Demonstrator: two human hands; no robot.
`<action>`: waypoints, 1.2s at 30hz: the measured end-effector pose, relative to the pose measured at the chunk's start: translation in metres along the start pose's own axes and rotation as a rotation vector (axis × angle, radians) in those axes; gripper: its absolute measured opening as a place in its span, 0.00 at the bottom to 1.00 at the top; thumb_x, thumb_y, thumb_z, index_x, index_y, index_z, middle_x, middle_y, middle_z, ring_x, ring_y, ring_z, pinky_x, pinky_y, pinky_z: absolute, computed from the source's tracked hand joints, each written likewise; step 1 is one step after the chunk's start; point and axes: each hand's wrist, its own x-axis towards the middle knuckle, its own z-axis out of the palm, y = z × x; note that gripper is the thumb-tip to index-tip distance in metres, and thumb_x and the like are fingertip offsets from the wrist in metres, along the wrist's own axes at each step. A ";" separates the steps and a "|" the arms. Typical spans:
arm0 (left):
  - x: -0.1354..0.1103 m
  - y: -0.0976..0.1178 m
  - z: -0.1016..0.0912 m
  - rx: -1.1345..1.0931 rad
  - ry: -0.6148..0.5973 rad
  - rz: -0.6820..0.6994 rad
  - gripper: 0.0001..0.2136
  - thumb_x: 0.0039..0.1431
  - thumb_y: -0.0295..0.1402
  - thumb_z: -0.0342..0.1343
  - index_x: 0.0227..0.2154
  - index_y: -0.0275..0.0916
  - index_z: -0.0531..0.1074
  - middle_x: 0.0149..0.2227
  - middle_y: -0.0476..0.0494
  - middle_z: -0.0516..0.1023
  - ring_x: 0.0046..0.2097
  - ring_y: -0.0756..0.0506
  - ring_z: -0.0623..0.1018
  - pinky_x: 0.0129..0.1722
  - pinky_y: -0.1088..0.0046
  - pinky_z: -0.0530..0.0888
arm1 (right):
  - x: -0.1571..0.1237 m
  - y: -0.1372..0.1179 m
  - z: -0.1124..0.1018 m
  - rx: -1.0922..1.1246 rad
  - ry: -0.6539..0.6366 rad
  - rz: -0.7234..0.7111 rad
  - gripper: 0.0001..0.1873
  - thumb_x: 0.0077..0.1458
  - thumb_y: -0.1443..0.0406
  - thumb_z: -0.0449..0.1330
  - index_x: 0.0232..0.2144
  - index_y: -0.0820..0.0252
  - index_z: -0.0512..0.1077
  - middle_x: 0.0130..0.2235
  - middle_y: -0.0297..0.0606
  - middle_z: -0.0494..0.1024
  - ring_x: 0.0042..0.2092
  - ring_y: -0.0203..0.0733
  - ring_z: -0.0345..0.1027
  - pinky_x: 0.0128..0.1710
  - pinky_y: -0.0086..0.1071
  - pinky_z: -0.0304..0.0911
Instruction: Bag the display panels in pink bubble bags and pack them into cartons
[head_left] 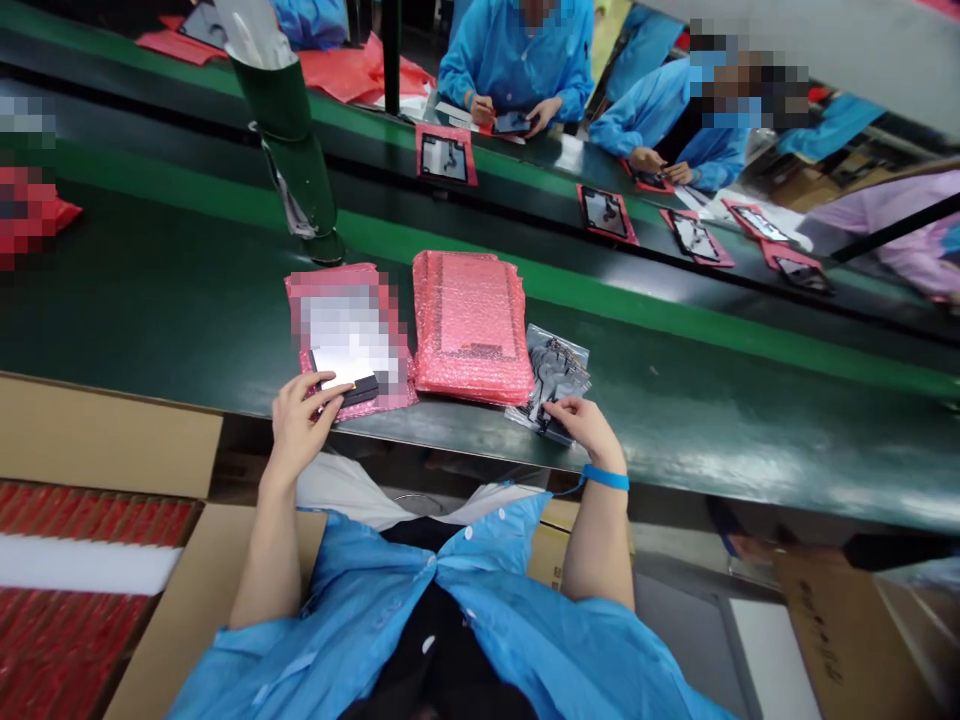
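Observation:
My left hand (301, 425) grips a small black rectangular item (352, 390) at the near edge of a pink bubble-wrap bag (349, 335). The bag's front is partly pixelated and shows a white label. My right hand (579, 425) pinches the near corner of a clear plastic bag (556, 375) holding dark, tangled contents. Between my hands lies a stack of pink bubble-wrap bags (471, 325). Its lower edge is close to the plastic bag, and all these items rest on the green conveyor belt (675, 370).
An open cardboard box (105, 440) with red packed rows sits at lower left, and another carton (840, 630) stands at lower right. Across the belt, two seated co-workers in blue handle tablet-like items (514, 122). Several similar items lie on pink sheets.

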 end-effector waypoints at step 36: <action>0.000 0.011 0.000 -0.087 0.003 -0.148 0.09 0.77 0.40 0.55 0.53 0.46 0.75 0.64 0.44 0.81 0.70 0.38 0.72 0.69 0.56 0.67 | 0.022 -0.259 0.229 -0.191 -0.936 -0.644 0.14 0.66 0.53 0.62 0.35 0.56 0.68 0.28 0.29 0.73 0.29 0.36 0.66 0.28 0.29 0.59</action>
